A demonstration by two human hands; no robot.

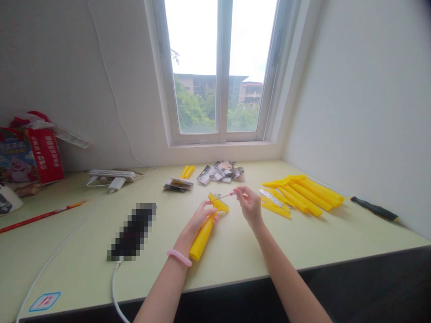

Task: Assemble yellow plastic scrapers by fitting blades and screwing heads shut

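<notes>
Head view: yellow scraper in L hand; R hand pinches pin

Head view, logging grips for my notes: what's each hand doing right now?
Left hand: closed, holding a yellow plastic scraper by its handle.
Right hand: fingers pinched on a thin red-tipped pin.

From the scraper in the left hand on the desk, the right hand pinches a pin at 1 o'clock. Scraper handles lie at 3, blade packets at 12 beneath the window, a power strip at 10, and a blurred-out device at 9.
</notes>
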